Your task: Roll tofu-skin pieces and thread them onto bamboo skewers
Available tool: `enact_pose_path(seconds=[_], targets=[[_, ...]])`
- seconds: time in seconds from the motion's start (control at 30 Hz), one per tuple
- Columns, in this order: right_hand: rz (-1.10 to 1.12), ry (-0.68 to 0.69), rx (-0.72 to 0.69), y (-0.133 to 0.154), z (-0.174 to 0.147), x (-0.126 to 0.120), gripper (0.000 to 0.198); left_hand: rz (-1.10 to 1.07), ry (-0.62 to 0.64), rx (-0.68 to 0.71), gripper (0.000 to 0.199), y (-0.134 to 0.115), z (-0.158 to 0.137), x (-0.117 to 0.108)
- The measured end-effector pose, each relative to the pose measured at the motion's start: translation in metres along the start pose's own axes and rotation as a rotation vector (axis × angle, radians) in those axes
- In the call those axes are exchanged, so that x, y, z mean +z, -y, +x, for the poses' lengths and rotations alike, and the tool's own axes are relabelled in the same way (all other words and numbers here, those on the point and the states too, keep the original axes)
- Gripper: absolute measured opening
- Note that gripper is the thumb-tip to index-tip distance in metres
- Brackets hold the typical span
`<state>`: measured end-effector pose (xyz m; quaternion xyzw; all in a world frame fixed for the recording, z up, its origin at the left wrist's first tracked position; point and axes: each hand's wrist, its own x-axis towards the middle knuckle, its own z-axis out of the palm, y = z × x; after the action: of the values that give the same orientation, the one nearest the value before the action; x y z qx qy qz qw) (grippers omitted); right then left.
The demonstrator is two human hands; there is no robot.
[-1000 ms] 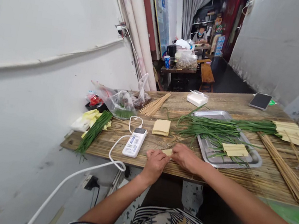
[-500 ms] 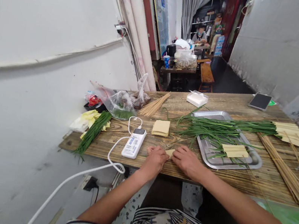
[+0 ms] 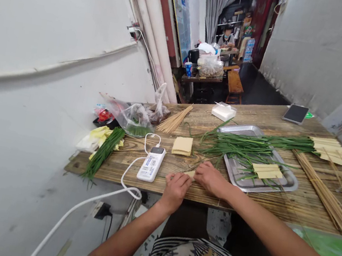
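Note:
Near the table's front edge, my left hand (image 3: pixel 176 188) and my right hand (image 3: pixel 210 178) are closed on the two ends of a pale yellow tofu-skin sheet (image 3: pixel 190 173), which looks rolled or folded. Fingers cover most of it, so what it wraps cannot be seen. Just beyond lies a square stack of tofu-skin sheets (image 3: pixel 182 145). To the right, a metal tray (image 3: pixel 231 175) holds long green chives (image 3: pixel 240 146) and tofu-skin rolls (image 3: pixel 267 170) with greens sticking out.
A white power bank (image 3: pixel 151 164) with a cable lies left of my hands. Chives (image 3: pixel 103 151) and a plastic bag (image 3: pixel 138 118) are farther left. Bamboo skewers (image 3: pixel 175 118) lie behind; more skewers (image 3: pixel 324 193) and tofu-skin rolls (image 3: pixel 329 149) are at right. A phone (image 3: pixel 295 114) lies far right.
Both hands have shifted slightly left along the sheet, the left hand also a little nearer to me. They remain closed on it. The whole view has shifted slightly.

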<state>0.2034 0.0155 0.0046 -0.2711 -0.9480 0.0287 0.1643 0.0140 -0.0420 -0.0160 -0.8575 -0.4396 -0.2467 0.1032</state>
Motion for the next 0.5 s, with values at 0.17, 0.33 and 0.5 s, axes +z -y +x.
enact_pose_path(seconds=[0.17,0.33,0.5], targets=[[0.116,-0.018,0.045,-0.005,-0.001,-0.002,0.025,-0.009,0.061,0.023,0.017,0.007,0.005,0.002],[0.091,-0.197,0.152,0.002,-0.013,-0.005,0.018,-0.062,0.124,-0.014,0.02,0.011,0.01,0.002],[-0.089,-0.161,0.109,0.016,-0.018,0.0,0.021,-0.109,0.166,-0.079,0.021,0.012,0.021,-0.006]])
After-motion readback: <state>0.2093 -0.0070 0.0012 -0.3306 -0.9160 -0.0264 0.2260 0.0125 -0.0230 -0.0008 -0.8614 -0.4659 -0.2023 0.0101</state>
